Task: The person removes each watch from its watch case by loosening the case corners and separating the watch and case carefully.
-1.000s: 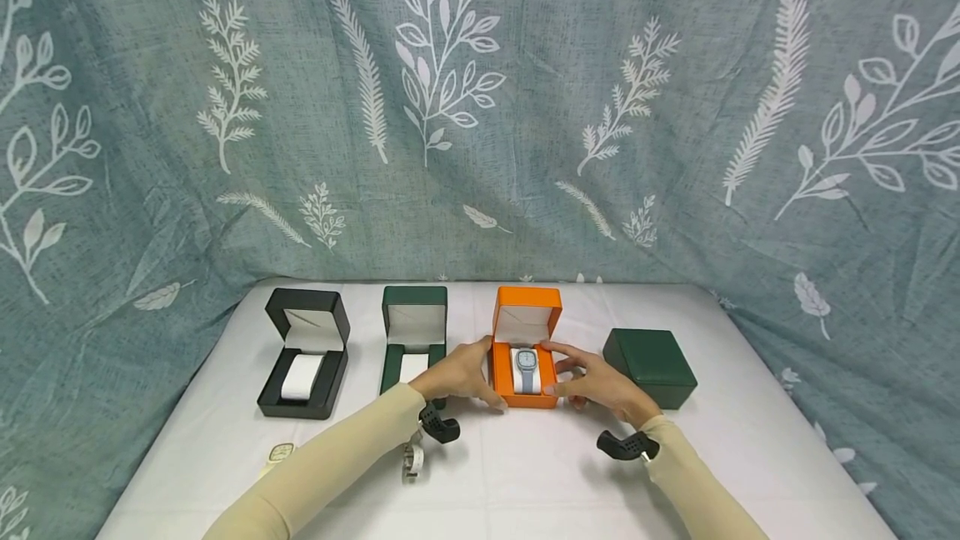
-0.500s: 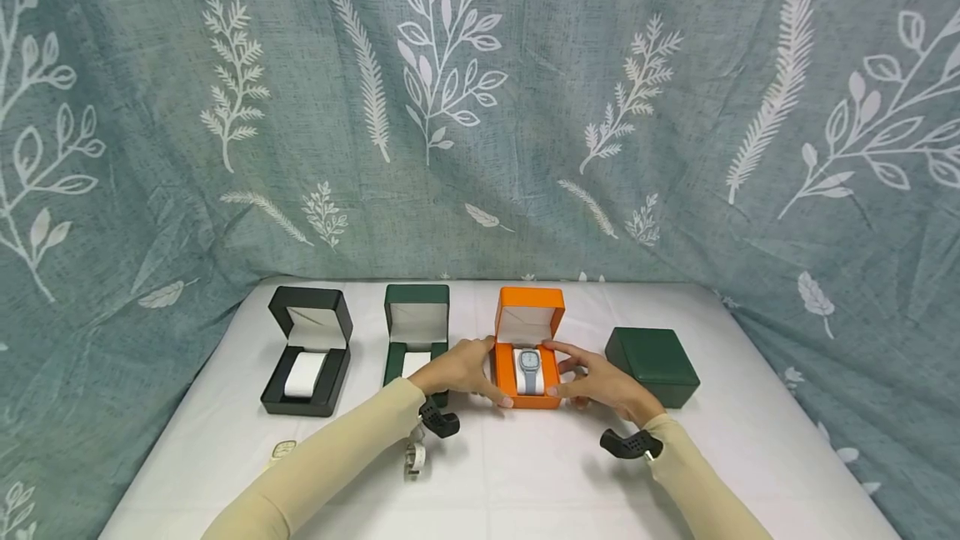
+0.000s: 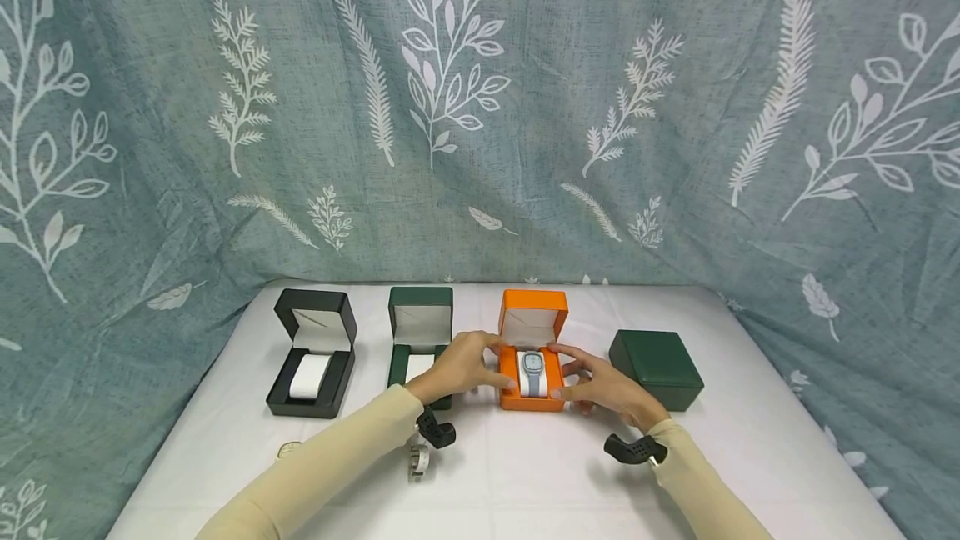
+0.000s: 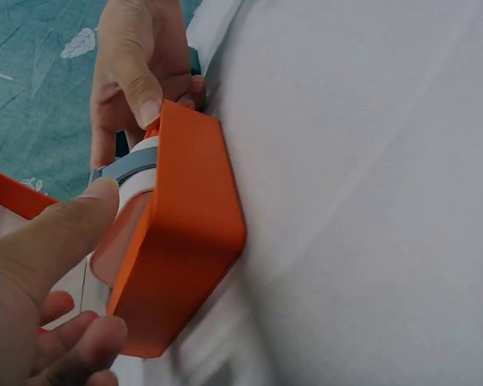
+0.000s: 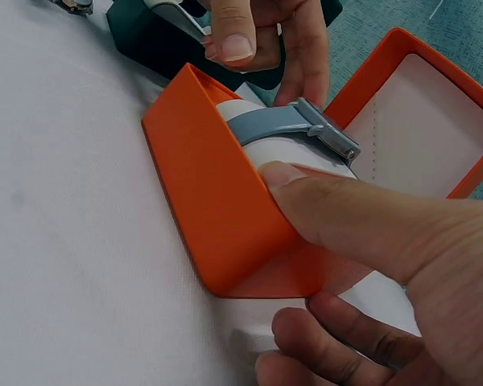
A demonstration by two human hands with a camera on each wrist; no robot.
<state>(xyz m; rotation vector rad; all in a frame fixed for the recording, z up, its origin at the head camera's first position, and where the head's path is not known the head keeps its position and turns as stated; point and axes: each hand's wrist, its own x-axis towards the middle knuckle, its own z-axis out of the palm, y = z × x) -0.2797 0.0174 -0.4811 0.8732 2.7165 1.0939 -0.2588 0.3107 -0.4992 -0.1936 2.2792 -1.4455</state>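
An orange watch box (image 3: 532, 405) stands with its lid raised between my two hands. Inside it, a watch with a blue-grey strap (image 3: 534, 380) is wrapped round a white cushion (image 5: 249, 108). My left hand (image 3: 465, 365) is at the box's left side, fingers spread and relaxed, its thumb reaching over the left rim. On the other side my right hand (image 3: 607, 386) holds the box; its thumb (image 5: 286, 175) presses the rim while the other fingers curl by the outer wall. The lid (image 5: 443, 121) is untouched.
Left of the orange box are an open green box (image 3: 422, 297) and an open black box (image 3: 311, 407), each with a white cushion. A shut green box (image 3: 656, 361) sits at right. A silver-coloured watch (image 3: 418, 461) and a partly hidden pale watch (image 3: 288, 448) lie nearer the front.
My left thumb has moved from the box's front left corner up over its left rim. The right hand keeps its place on the box, and the view has shifted slightly.
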